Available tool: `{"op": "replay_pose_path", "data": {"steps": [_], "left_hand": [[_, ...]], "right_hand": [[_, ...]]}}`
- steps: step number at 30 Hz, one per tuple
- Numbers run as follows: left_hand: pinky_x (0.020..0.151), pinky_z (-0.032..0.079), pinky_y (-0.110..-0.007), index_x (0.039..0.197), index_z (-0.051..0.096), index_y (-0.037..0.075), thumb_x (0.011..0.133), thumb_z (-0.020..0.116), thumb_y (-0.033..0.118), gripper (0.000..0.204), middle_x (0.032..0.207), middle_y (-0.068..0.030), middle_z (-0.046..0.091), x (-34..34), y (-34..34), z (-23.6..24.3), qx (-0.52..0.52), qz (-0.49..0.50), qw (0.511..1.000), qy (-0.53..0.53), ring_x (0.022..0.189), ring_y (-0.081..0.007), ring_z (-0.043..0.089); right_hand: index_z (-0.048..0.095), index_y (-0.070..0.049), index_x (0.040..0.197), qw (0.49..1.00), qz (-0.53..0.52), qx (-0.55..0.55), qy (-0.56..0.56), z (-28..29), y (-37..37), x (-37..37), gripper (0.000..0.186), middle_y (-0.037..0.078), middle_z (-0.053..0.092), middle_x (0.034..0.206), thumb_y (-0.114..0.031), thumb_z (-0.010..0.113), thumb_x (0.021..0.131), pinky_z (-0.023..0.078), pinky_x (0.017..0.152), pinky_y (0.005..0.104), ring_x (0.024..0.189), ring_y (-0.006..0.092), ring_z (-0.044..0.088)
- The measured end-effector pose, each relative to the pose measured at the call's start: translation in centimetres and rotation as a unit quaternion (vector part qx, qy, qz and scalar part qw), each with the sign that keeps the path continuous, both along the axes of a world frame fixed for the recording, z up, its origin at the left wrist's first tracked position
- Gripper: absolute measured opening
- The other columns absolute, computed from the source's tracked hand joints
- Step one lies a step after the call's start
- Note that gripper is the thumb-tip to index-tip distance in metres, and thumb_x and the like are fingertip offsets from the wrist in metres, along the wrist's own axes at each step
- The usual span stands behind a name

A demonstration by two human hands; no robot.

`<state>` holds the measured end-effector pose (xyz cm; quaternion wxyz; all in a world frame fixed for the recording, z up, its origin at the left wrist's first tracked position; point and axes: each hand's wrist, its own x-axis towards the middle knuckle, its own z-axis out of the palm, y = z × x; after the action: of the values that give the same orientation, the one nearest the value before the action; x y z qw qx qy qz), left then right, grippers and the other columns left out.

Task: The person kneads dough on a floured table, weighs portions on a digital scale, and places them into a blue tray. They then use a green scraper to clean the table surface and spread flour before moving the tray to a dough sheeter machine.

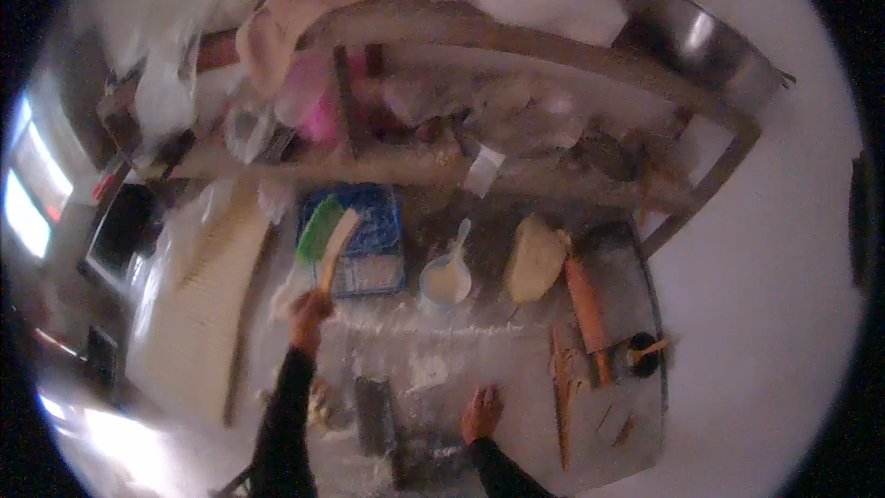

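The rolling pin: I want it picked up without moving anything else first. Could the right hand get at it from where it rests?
Probably yes. The right hand rests flat on the floury table, and the rolling pin lies uncovered up to its right, with only bare, floury surface between them.

We are looking down into a working kitchen, most likely a small bakery or dough-making room. A flour-dusted worktop (442,350) fills the middle; on it we see a lump of pale dough (535,258), with a white bowl and spoon (446,278) just left of the dough and a wooden rolling pin (586,309) just right of it. Beyond the dough stands a cluttered shelf (415,161), and a big metal basin (701,46) sits farther back to the right.
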<state>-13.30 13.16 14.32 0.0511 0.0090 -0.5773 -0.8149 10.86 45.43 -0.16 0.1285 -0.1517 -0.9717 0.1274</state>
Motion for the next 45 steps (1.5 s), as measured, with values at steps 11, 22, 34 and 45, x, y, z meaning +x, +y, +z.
{"op": "replay_pose_path", "data": {"steps": [11, 22, 34, 45], "left_hand": [[0.069, 0.051, -0.03, 0.105, 0.055, 0.001, 0.085, 0.061, 0.025, 0.032, 0.086, -0.0052, 0.059, -1.4, 22.3, 18.4, 0.142, -0.106, 0.983, 0.047, 0.076, -0.0171, 0.06], [0.07, 0.05, -0.032, 0.107, 0.054, 0.003, 0.086, 0.06, 0.029, 0.035, 0.099, -0.0059, 0.062, -10.4, 32.6, 15.5, 0.148, -0.13, 0.98, 0.038, 0.079, -0.0191, 0.062], [0.075, 0.046, -0.03, 0.116, 0.045, -0.002, 0.087, 0.054, 0.015, 0.035, 0.099, -0.0111, 0.057, -3.7, 6.9, -18.8, 0.071, -0.028, 0.983, -0.168, 0.088, -0.0184, 0.057], [0.067, 0.046, -0.035, 0.11, 0.05, 0.002, 0.086, 0.053, 0.02, 0.03, 0.093, -0.0141, 0.06, -8.6, 12.4, -20.3, -0.047, -0.106, 0.986, -0.119, 0.081, -0.0262, 0.057]], "right_hand": [[0.045, -0.001, 0.122, 1.0, 0.015, 0.012, 0.001, 0.0, 1.1, 0.0, 0.042, 0.021, 0.039, 0.131, -0.017, 0.051, 0.083, 0.028, 0.098, 0.052, 0.122, 0.0391, 0.036], [0.043, -0.002, 0.124, 0.999, 0.018, -0.01, -0.044, -0.6, -0.5, 1.2, 0.042, 0.019, 0.034, 0.137, -0.015, 0.051, 0.085, 0.026, 0.1, 0.0523, 0.127, 0.0356, 0.031], [0.04, -0.002, 0.126, 0.995, 0.019, 0.01, -0.096, 0.6, -1.3, 0.0, 0.043, 0.019, 0.034, 0.136, -0.014, 0.048, 0.086, 0.025, 0.101, 0.0517, 0.127, 0.036, 0.03], [0.041, -0.001, 0.124, 0.998, 0.036, 0.027, -0.041, 0.2, -0.1, -0.7, 0.047, 0.022, 0.037, 0.133, -0.014, 0.053, 0.081, 0.026, 0.101, 0.0508, 0.125, 0.0381, 0.032]]}}
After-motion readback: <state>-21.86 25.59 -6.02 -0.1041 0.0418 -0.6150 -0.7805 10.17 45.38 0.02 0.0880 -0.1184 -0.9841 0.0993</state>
